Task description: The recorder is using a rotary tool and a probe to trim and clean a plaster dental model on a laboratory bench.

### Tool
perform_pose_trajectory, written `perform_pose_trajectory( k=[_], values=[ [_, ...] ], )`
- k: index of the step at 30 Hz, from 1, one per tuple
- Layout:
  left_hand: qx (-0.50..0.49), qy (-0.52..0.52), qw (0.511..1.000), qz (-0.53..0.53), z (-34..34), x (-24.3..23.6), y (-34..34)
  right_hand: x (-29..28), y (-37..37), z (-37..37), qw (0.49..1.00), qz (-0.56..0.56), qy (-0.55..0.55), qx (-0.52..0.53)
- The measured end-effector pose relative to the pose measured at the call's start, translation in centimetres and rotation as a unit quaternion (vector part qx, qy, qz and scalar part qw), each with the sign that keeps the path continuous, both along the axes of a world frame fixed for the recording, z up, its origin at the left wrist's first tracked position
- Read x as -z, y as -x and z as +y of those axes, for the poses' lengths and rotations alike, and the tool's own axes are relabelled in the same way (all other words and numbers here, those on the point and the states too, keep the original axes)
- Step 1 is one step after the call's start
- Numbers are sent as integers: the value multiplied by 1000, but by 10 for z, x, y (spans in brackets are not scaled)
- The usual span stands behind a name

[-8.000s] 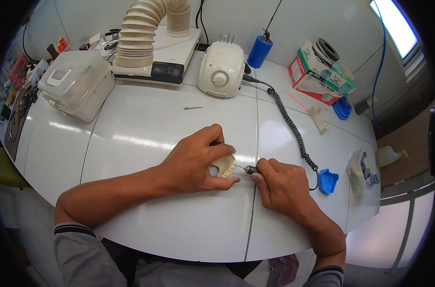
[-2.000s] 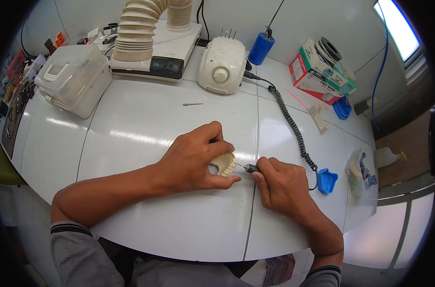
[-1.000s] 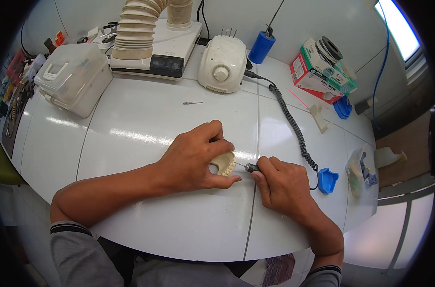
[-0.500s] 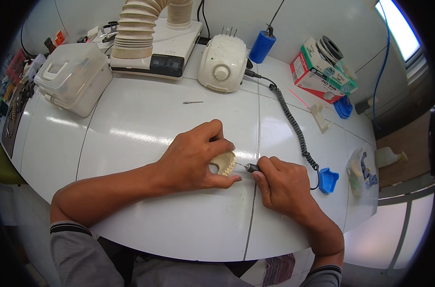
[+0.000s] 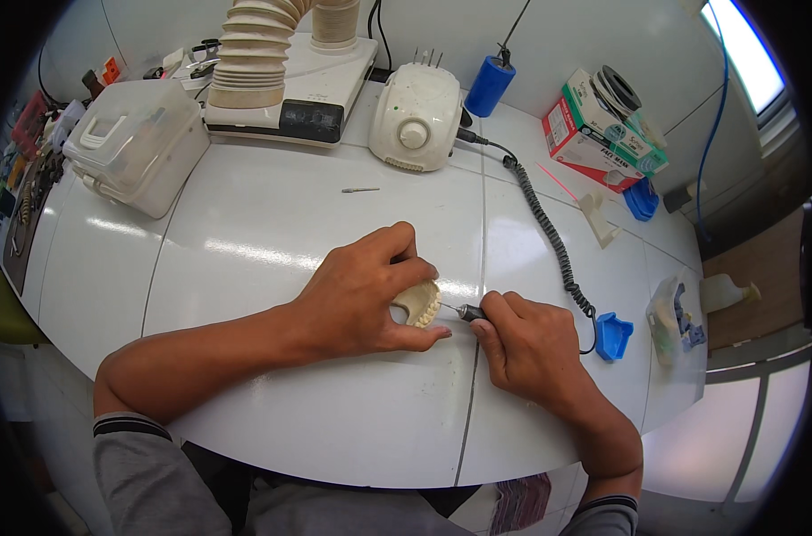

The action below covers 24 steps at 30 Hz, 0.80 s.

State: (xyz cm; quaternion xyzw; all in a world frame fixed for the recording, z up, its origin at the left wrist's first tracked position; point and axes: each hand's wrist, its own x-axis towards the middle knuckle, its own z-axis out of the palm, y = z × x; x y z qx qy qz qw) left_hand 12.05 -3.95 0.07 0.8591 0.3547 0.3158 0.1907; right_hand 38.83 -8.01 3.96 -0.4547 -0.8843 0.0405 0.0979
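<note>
Worktop (image 5: pixel 307 411) is super glossy white, smooth enough to throw bright streaks of light. The tooth model (image 5: pixel 426 298) looks matt and chalky, kinda like plaster. Handpiece (image 5: pixel 470 313) has a metal nose, loose bit (image 5: pixel 361 189) looks metal too. Carry case (image 5: pixel 142 147): cloudy plastic. Hose (image 5: pixel 248 62): ribbed plastic. Boxes (image 5: pixel 588 147): cardboard. Sleeve (image 5: pixel 155 473): matt grey cloth.

The shirt (image 5: pixel 160 478) is grey and short-sleeved, its cuffs (image 5: pixel 138 424) ringed with black stripes

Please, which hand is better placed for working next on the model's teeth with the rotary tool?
Probably the right hand: it grips the rotary tool, whose thin tip points at the teeth. The left hand is occupied holding the dental model.
</note>
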Motion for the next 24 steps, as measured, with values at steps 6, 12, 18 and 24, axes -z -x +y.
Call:
perform_pose_trajectory(
  k=[6, 12, 18, 24],
  values=[
    [2, 10, 1000, -1, -1, 0, 2, 0, 1, 0, 1000, 1, 1, -2],
    [12, -2, 1000, -4, 0, 0, 3, 0, 0, -1, 1000, 21, 4, -2],
    [-2, 5, 1000, 9, -3, -8, 7, 0, -13, 4, 997, 58, 16, 41],
    [2, -31, 999, 14, 0, -7, -1, 2, -32, 13, 994, 47, 22, 98]
  ],
)
